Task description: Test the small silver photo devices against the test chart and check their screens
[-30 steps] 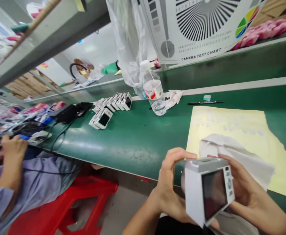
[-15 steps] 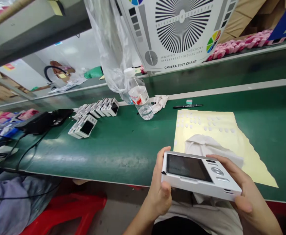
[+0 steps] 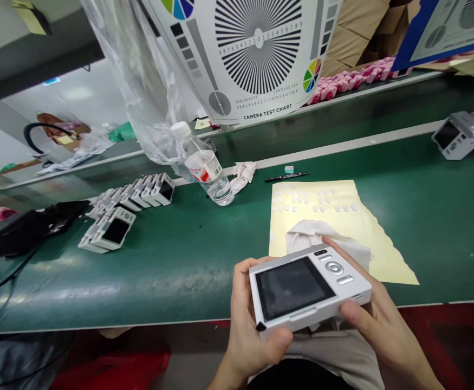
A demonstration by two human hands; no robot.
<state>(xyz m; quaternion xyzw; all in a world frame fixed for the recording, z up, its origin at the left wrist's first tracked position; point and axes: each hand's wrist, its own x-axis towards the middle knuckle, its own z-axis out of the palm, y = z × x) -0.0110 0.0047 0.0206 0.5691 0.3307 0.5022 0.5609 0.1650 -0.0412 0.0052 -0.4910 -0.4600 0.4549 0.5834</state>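
Observation:
A white digital camera (image 3: 297, 287) is held between both hands above the near edge of the green bench, its dark screen and silver buttons facing up toward me. My left hand (image 3: 247, 325) grips the screen end, thumb along the lower edge. At the button end, my right hand (image 3: 383, 319) closes round the body, thumb on the lower edge and a finger behind the top. Just beyond the camera, a crumpled white cloth (image 3: 322, 235) lies on a torn yellow sheet (image 3: 387, 260) dotted with small pale stickers (image 3: 324, 200).
Rows of white cameras (image 3: 118, 225) stand left on the bench (image 3: 180, 287). A tilted water bottle (image 3: 208, 168), a rag (image 3: 245, 174), a pen (image 3: 287, 177) and an eraser (image 3: 289, 169) lie behind. More cameras (image 3: 458, 135) sit far right. A camera test chart (image 3: 261, 59) hangs behind.
My view has swung to the right, bringing cameras at the far right into sight. The held camera now tilts its screen more toward me, and my right thumb has moved inward along its lower edge.

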